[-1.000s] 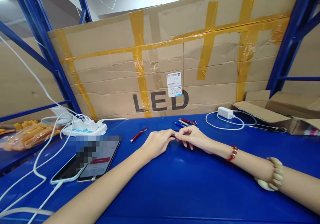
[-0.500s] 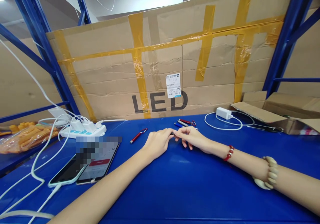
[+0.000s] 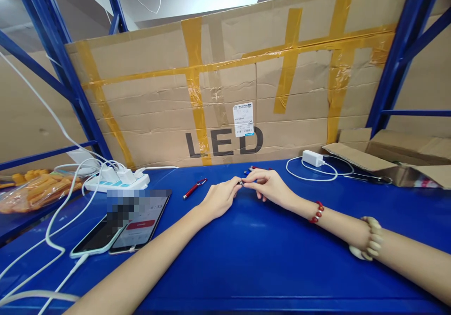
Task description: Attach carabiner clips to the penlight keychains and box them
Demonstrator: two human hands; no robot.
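My left hand (image 3: 219, 199) is closed over the blue tabletop, its fingers wrapped round something mostly hidden. Between the two hands the small dark and silvery end of that thing (image 3: 241, 182) sticks out; its kind cannot be made out. Thumb and index finger of my right hand (image 3: 270, 186) pinch at this end, and the other fingers curl below. Left of my left hand lies a slim red pen-like stick (image 3: 192, 191) with a clip at its far end. Behind my right hand, more slim sticks (image 3: 252, 168) are mostly covered.
Two phones (image 3: 146, 228) lie at the left, near a white power strip (image 3: 132, 182) with plugs and loose cables. A white charger (image 3: 312, 158) with its cord is at the back right, beside an opened carton (image 3: 405, 157). A large taped cardboard sheet (image 3: 158, 113) stands behind.
My right hand has shifted slightly left and up, and its thumb and index finger now pinch at the small dark end. It covers more of the sticks behind. My left hand stays nearly in place.
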